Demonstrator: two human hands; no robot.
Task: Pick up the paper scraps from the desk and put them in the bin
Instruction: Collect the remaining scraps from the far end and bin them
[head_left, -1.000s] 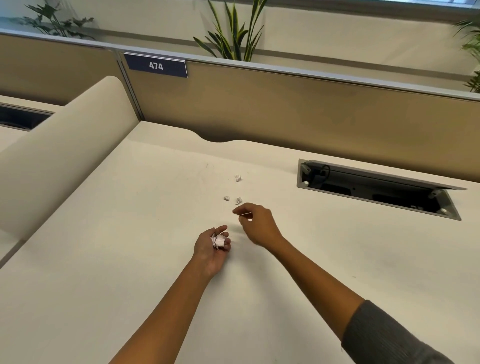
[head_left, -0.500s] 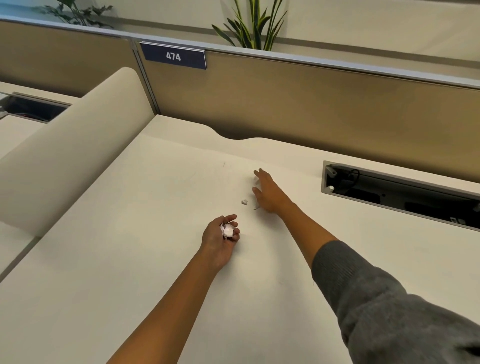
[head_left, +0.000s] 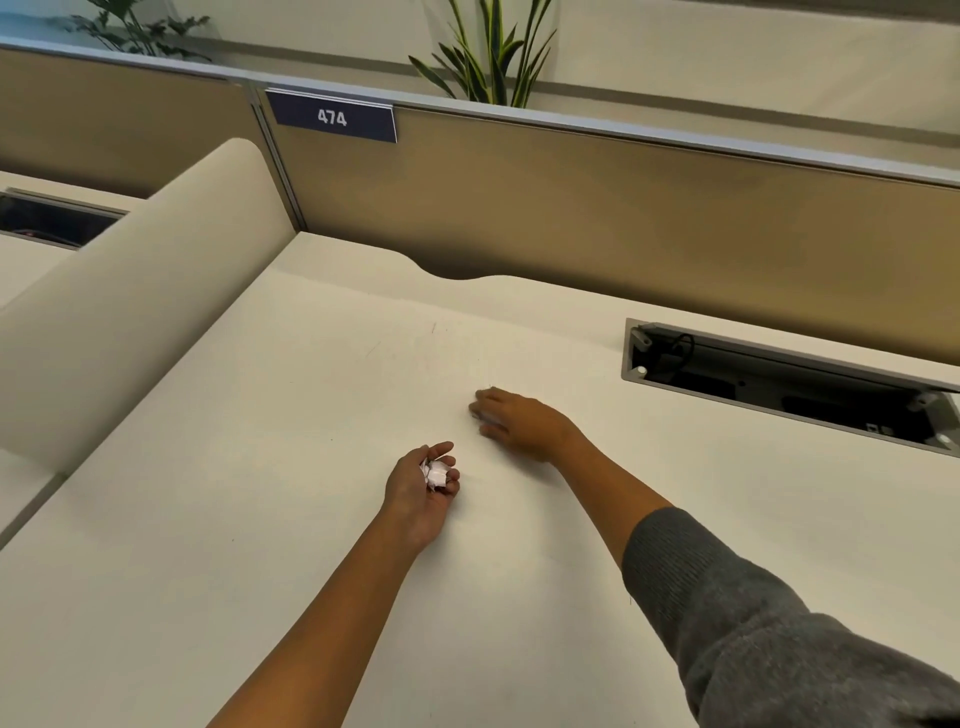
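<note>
My left hand (head_left: 423, 493) rests palm up on the cream desk (head_left: 260, 519), its fingers curled around a small wad of white paper scraps (head_left: 435, 474). My right hand (head_left: 519, 423) lies palm down on the desk just beyond and to the right of it, fingers bent toward the left. A pale paper scrap (head_left: 484, 415) shows faintly under those fingertips. Whether the fingers grip it is hidden. No other loose scraps show on the desk. No bin is in view.
An open cable tray (head_left: 779, 384) is sunk into the desk at the right. A tan partition (head_left: 623, 218) with a "474" label (head_left: 331, 117) closes the back. A curved cream divider (head_left: 130, 291) rises on the left.
My right hand reached out over the loose scraps and has drawn back toward my left hand; the scraps that lay on the desk are now covered. My left hand kept its wad.
</note>
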